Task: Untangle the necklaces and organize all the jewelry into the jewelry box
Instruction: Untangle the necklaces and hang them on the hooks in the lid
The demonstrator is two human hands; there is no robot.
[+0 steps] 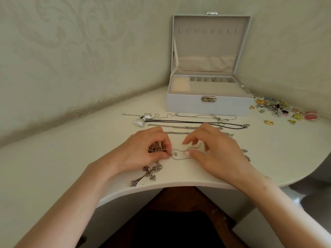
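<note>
A thin silver chain [179, 157] with a small pendant lies looped on the white table between my hands. My left hand [143, 152] pinches one end of it, over a beaded cluster. My right hand [211, 151] pinches the chain's other side between thumb and fingers. A large ornate cross pendant [146, 175] lies by my left wrist near the table's front edge. Several straightened necklaces lie behind my hands, among them a black cord [197, 122] and a silver bow pendant [142, 119]. The white jewelry box [209, 104] stands open at the back.
A heap of small colourful earrings and rings [284, 111] lies right of the box, with a gold ring [268, 122] apart from it. The table [71, 158] has a curved front edge, and patterned walls close in behind and to the left.
</note>
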